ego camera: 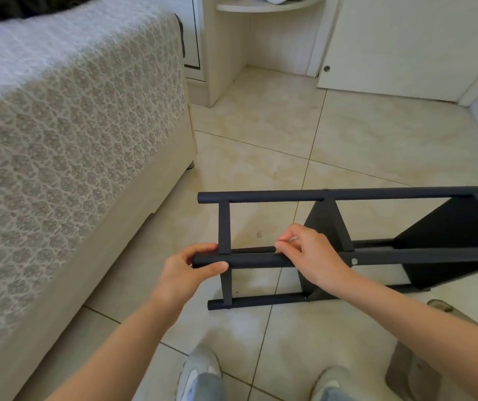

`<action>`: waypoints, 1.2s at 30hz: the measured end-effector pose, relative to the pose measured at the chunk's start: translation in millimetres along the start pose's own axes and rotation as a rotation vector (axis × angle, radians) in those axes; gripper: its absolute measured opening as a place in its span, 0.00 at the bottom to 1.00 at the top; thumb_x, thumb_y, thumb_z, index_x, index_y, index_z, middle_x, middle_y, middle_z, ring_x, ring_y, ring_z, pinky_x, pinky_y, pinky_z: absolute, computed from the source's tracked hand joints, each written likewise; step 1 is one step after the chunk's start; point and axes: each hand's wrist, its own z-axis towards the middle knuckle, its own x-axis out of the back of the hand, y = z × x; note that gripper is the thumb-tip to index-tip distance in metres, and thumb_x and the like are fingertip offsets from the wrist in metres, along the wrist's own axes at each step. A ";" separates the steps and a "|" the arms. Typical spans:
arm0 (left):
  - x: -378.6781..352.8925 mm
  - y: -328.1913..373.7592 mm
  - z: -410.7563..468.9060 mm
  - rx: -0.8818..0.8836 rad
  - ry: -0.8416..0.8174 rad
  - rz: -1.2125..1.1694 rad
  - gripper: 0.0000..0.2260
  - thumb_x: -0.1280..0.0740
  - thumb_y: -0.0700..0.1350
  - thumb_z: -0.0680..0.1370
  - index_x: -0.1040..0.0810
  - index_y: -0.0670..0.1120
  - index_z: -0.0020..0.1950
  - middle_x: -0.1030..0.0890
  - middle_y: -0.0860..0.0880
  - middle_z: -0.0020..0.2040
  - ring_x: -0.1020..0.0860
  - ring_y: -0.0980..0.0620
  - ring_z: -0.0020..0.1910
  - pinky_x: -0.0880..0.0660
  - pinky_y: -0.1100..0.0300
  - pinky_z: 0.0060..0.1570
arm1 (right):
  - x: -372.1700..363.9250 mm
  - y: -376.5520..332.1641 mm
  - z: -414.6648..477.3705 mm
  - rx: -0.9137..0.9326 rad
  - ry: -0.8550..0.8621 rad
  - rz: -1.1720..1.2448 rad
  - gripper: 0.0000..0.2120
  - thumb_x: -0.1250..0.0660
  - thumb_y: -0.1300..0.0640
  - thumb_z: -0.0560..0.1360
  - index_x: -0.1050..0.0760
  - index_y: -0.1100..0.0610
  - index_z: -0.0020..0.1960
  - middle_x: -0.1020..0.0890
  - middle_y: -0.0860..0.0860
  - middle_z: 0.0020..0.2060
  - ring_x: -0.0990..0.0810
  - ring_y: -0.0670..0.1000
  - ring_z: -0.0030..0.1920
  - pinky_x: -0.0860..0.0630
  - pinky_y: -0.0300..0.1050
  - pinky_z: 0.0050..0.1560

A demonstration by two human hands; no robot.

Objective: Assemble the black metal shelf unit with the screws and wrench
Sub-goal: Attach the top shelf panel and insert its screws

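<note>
The left hand point(194, 267) and the right hand point(311, 253) both grip the near bar point(260, 259) of the black shelf unit point(333, 195), lying on its side on the floor point(347, 134) by the bed point(72, 125). It seems best to hold the bar's end tight so the frame cannot roll. The left hand wraps that end, the right curls over the middle, arms stretched forward

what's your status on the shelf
Left hand grips end of near post; right hand curled over same post. Shelf unit on its side on floor. Bed close left.
</note>
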 end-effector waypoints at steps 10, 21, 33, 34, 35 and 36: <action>12.5 5.1 -3.1 -0.435 0.002 0.712 0.31 0.28 0.57 0.75 0.35 0.60 0.76 0.31 0.64 0.72 0.31 0.62 0.69 0.35 0.66 0.65 | -3.8 2.5 3.3 0.064 -0.036 -0.133 0.04 0.35 0.50 0.79 0.25 0.50 0.47 0.19 0.44 0.41 0.20 0.43 0.44 0.24 0.37 0.47; 7.7 24.1 8.1 -0.396 -0.133 0.805 0.28 0.33 0.52 0.80 0.36 0.51 0.79 0.22 0.55 0.68 0.24 0.56 0.64 0.31 0.71 0.57 | -4.5 -22.8 43.3 0.278 -0.018 -0.087 0.04 0.37 0.53 0.81 0.26 0.52 0.51 0.21 0.42 0.45 0.23 0.40 0.49 0.30 0.25 0.45; 10.2 20.1 5.3 -0.402 -0.120 0.787 0.26 0.28 0.51 0.78 0.28 0.50 0.75 0.22 0.64 0.55 0.21 0.65 0.48 0.33 0.80 0.46 | -21.8 -52.8 99.8 0.421 -0.015 -0.191 0.09 0.38 0.55 0.81 0.24 0.60 0.53 0.20 0.55 0.56 0.25 0.55 0.63 0.31 0.55 0.65; 10.1 18.7 4.5 -0.413 -0.108 0.784 0.26 0.28 0.51 0.77 0.28 0.51 0.74 0.23 0.66 0.55 0.21 0.63 0.52 0.33 0.81 0.47 | -24.0 -52.5 101.6 0.410 -0.035 -0.181 0.09 0.39 0.55 0.82 0.24 0.59 0.54 0.19 0.55 0.56 0.25 0.56 0.64 0.31 0.55 0.65; 10.1 16.5 4.2 -0.424 -0.098 0.773 0.26 0.27 0.51 0.77 0.27 0.51 0.74 0.25 0.68 0.56 0.22 0.64 0.56 0.34 0.82 0.49 | -26.1 -51.0 102.9 0.400 -0.046 -0.181 0.09 0.39 0.54 0.82 0.24 0.59 0.55 0.19 0.55 0.56 0.24 0.56 0.63 0.32 0.55 0.66; 10.1 14.1 4.3 -0.436 -0.090 0.752 0.25 0.27 0.50 0.76 0.26 0.51 0.73 0.26 0.70 0.56 0.25 0.69 0.59 0.36 0.84 0.51 | -27.7 -48.6 104.1 0.392 -0.047 -0.188 0.10 0.39 0.54 0.82 0.24 0.59 0.55 0.18 0.54 0.55 0.23 0.55 0.62 0.32 0.55 0.66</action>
